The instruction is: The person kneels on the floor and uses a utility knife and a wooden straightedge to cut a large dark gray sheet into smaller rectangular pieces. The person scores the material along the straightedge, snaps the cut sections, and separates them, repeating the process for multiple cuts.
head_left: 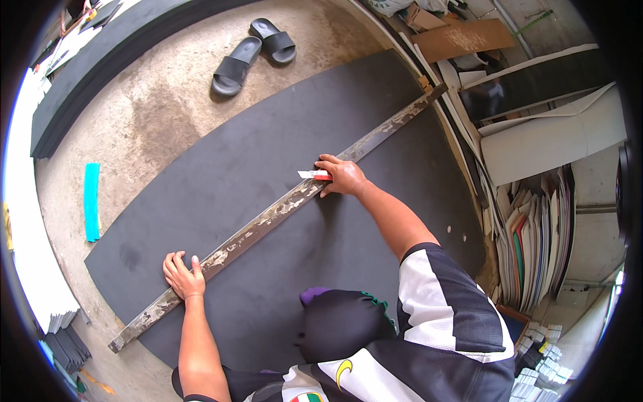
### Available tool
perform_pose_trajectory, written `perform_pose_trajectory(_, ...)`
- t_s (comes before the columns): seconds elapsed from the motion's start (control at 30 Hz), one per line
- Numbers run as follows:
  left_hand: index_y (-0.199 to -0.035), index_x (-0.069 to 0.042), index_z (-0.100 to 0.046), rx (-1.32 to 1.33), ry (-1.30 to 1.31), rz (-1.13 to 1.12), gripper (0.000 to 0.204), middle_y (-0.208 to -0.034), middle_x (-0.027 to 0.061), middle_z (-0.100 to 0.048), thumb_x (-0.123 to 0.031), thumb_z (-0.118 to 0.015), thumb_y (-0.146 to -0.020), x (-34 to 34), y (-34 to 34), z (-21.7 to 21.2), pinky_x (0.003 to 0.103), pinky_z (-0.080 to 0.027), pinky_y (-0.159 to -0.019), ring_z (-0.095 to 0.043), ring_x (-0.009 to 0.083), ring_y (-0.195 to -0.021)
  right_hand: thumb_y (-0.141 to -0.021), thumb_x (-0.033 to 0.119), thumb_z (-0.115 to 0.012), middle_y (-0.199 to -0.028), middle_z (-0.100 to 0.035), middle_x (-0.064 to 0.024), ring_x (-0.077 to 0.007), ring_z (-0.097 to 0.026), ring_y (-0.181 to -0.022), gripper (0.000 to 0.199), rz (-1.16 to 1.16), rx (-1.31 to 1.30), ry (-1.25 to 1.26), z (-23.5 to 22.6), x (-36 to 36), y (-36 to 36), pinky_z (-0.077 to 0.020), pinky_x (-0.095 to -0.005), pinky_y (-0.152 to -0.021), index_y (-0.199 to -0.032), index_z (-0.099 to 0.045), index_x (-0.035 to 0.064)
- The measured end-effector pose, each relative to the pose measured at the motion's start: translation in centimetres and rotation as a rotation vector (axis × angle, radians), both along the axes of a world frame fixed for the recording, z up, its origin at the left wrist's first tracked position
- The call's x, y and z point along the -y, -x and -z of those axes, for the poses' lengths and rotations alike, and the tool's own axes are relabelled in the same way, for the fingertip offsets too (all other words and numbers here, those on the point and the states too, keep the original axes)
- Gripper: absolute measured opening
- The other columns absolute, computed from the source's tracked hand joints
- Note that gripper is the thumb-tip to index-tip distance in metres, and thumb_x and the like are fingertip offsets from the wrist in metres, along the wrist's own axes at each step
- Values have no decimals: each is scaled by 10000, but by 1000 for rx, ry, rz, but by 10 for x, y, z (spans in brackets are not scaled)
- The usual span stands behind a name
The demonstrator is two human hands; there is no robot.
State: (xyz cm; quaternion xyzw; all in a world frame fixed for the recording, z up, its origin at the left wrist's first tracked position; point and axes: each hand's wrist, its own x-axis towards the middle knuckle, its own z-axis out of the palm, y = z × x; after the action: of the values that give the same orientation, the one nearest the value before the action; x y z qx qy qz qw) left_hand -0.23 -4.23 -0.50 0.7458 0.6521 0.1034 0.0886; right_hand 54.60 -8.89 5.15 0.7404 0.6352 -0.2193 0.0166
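A large dark grey sheet (281, 141) lies flat on the floor in front of me. Across it, slanting from near left to far right, rests a long metal straightedge (268, 216) with worn, flaking patches. My left hand (184, 276) presses on the bar near its left end, fingers spread and thumb apart. Farther along the same bar, my right hand (345, 177) grips a red and white utility knife (319, 175). Its pale blade end points left, above the bar. The fingers of that hand also reach over the straightedge, and the palm side is hidden.
Black slide sandals (237, 65) lie on the concrete beyond the sheet. A turquoise strip (92, 201) is at the left, near stacked white sheets (43, 254). Thick black sheets (87, 87) curve along the far left. Upright boards (536, 241) and a white roll (552, 137) line the right.
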Motion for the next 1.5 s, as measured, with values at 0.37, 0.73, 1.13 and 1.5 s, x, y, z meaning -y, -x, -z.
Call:
perform_pose_trajectory(0.37,-1246,-143,-590,-44,18,-28,351,-1401,96,-532,-350,-670,-973,-4,-10,-6,533,-361,-1150,-442,338,-1403,-710,645,-885,-1710,-297,-188,-422,-593,-1345,1173,612,54,-199,6,24,-3,-537,-493,-1084,-1606,-399,65)
perform_pose_trajectory(0.73,-1231,-135,-579,-52,-9,-5,352,-1385,108,-537,-331,-675,-954,-6,-13,-6,539,-362,-1144,-450,355,-1384,-838,537,-838,-1646,-470,19,-308,-621,-1334,798,601,91,-146,-6,42,-38,-545,-440,-1078,-1540,-557,283)
perform_pose_trajectory(1.13,-1212,-145,-592,-22,39,-71,310,-1370,79,-552,-382,-626,-1015,-15,-14,-1,526,-374,-1133,-458,321,-1377,-912,634,-709,-1636,-484,-83,-323,-643,-1307,757,599,184,-11,-11,15,-41,-557,-460,-1037,-1505,-587,180)
perform_pose_trajectory(1.5,-1163,-142,-589,-118,27,-144,260,-1333,86,-558,-367,-560,-1037,-24,-35,-3,535,-328,-1152,-457,337,-1371,-887,560,-776,-1624,-481,-130,-377,-613,-1329,803,721,212,123,-19,-14,-29,-535,-483,-1075,-1517,-567,108)
